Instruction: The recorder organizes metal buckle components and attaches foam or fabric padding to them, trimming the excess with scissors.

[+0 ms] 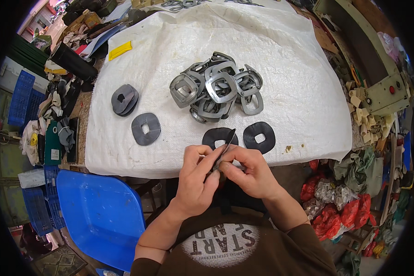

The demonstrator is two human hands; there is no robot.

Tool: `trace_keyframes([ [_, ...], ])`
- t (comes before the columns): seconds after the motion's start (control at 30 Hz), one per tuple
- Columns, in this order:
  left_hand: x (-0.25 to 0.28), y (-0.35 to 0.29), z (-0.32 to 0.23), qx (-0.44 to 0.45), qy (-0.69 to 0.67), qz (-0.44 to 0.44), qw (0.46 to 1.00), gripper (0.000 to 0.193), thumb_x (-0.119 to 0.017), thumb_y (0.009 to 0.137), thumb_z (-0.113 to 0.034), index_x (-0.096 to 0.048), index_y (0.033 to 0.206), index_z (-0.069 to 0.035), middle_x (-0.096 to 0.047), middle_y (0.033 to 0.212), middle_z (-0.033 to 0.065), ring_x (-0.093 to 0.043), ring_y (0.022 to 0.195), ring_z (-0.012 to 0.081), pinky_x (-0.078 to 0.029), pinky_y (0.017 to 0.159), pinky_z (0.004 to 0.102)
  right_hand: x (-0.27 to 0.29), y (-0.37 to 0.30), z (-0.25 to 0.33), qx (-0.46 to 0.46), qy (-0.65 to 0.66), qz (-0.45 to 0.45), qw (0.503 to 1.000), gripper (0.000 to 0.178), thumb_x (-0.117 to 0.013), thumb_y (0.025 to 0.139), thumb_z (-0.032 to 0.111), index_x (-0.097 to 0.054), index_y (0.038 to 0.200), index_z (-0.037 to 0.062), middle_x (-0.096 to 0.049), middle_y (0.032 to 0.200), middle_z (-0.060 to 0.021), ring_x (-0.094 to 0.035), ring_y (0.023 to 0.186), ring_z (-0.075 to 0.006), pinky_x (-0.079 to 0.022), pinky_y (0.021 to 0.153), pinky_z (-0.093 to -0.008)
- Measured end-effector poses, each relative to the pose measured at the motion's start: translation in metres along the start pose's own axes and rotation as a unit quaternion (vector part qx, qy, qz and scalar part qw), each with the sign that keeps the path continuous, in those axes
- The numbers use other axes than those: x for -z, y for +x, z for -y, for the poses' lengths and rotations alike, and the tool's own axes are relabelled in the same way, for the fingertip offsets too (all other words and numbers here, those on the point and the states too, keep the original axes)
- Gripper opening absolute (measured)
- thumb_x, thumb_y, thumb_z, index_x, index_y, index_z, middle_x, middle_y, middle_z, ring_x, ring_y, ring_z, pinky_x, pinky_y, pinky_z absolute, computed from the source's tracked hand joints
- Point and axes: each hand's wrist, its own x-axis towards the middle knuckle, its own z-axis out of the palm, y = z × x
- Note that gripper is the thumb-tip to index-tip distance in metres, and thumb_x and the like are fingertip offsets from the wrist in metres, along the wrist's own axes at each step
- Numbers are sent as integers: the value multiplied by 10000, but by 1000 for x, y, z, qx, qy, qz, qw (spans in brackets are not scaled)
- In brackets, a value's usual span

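1. Left hand (pixel 195 177): fingers bent, pinching a thin, dark, flat piece (pixel 232 136) between thumb and fingers.
2. Right hand (pixel 250 172): thumb and index finger pressed together on the same piece from the right.
3. Piece is edge-on, tilted, in front of the chest at the near edge of the surface covered by a white woven plastic sheet (pixel 299 115). Its face is hidden.
4. Handling, my judgement: left hand keeps a steady grip; right fingertips work lightly at the edge; don't crease it. Turning the face upward would give a better view.
5. Just beyond the hands: two black rounded-square pads with centre holes (pixel 250 135), one partly covered by fingers.
6. Farther left: a single grey rounded-square pad (pixel 154 133), and a stack of grey pads (pixel 129 100).
7. Behind: a heap of silver metal rounded-square frames (pixel 210 89), loose, no container.
8. Containers: large blue plastic tub (pixel 101 216), lower left, smooth inner wall showing. Blue lattice crates (pixel 20 99), far left, contents unclear. Red plastic bags (pixel 326 225), right, near clear bags (pixel 326 191); contents can't be told.
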Motion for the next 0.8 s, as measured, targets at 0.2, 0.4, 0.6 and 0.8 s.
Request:
trace_keyframes([
  [0.2,-4,-4,-2,165,-153,9,974,216,-454,885,-55,-574,1021,63,-531,739,86,-500,677,119,-417,623,243,7,-6,2,67,-22,4,998,53,-548,818,37,-535,778,3,-515,697,-54,-502,633,-139,-408,555,-276],
  [0.4,0,-11,18,278,-323,-105,898,251,-418,948,-127,-534,778,16,-537,660,-14,-422,598,22,-356,528,189,57,-71,-22,-2,230,-134,964,43,-550,806,30,-551,763,37,-553,732,-49,-500,683,-122,-410,604,-269],
  [0.6,9,-9,27,251,-343,-81,901,203,-452,941,-121,-580,935,37,-568,744,9,-478,620,50,-407,541,219,160,-202,-100,-408,-136,43,902,144,-579,805,132,-593,903,28,-640,835,-69,-602,795,-154,-464,706,-278],
  [0.8,-1,-7,14,262,-365,-134,883,136,-563,891,-86,-569,812,25,-560,688,-1,-471,593,35,-390,528,185,110,-134,-43,-115,-446,-110,881,98,-608,789,55,-518,814,26,-529,747,-123,-542,694,-312,-443,627,-369],
])
